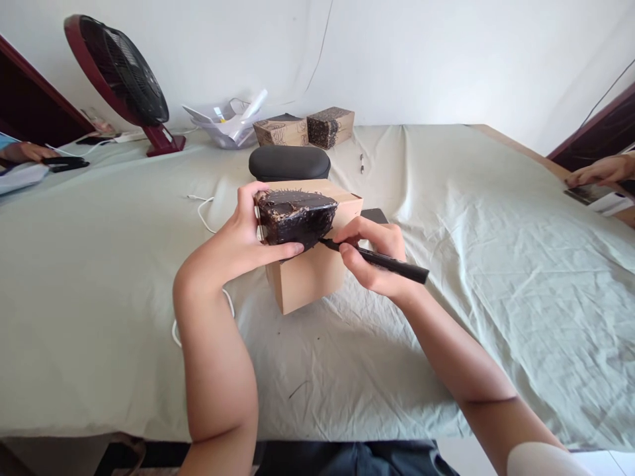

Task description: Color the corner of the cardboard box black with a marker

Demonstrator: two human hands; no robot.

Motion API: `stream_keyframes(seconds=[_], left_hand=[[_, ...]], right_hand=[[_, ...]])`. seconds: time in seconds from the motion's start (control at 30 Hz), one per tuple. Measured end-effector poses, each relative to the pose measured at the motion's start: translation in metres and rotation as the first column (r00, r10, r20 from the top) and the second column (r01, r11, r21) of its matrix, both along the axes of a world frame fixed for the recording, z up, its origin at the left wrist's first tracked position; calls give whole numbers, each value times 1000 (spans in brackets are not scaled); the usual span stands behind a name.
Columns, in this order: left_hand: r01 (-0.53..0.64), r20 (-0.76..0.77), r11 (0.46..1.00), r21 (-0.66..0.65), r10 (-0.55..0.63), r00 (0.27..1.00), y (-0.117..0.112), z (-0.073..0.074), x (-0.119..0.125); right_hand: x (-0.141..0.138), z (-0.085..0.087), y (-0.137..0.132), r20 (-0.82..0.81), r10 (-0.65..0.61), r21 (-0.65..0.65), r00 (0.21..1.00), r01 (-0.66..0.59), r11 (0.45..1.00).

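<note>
A brown cardboard box [312, 281] is held tilted above the cloth-covered table, one part of it covered in glossy black ink [297, 221] with short strokes along its borders. My left hand [253, 231] grips the box at the inked end, thumb along the lower border and fingers at the upper left corner, partly hidden. Between the thumb and fingers of my right hand [374, 254] is a black marker [397, 266]. Its tip meets the box at the lower right border of the ink. Behind the box lies a black zip case [290, 162].
Two patterned cardboard boxes [331, 127] and a clear plastic basket [228, 135] stand by the wall. A dark red fan [122, 73] is at the left. A white cable [202, 211] trails over the cloth. Other people's hands [602, 170] show at both sides.
</note>
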State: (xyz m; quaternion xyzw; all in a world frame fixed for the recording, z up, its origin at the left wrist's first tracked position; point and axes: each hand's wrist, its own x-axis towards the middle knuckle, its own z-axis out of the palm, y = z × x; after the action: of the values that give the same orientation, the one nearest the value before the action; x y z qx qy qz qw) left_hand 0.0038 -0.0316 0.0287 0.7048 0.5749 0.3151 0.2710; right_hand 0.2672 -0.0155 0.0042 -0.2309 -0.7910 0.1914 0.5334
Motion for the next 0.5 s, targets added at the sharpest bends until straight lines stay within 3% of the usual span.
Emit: stream_keyframes(seconds=[0.2,0.3,0.4,0.5], left_hand=[[16,30,1000,11,-16,999,6,-7,-5],[2,-30,998,69,0,1000,9,-12,-8],[-71,-79,994,79,77,994,11,-13,-7],[-137,-91,989,53,142,986,13,-14,-6]], right_hand=[[16,6,6,-230,-121,-33,966,116,993],[24,10,13,-337,-191,-93,922,169,981],[31,10,25,-208,-331,-164,920,300,940],[29,-4,41,158,-532,-166,832,553,816]])
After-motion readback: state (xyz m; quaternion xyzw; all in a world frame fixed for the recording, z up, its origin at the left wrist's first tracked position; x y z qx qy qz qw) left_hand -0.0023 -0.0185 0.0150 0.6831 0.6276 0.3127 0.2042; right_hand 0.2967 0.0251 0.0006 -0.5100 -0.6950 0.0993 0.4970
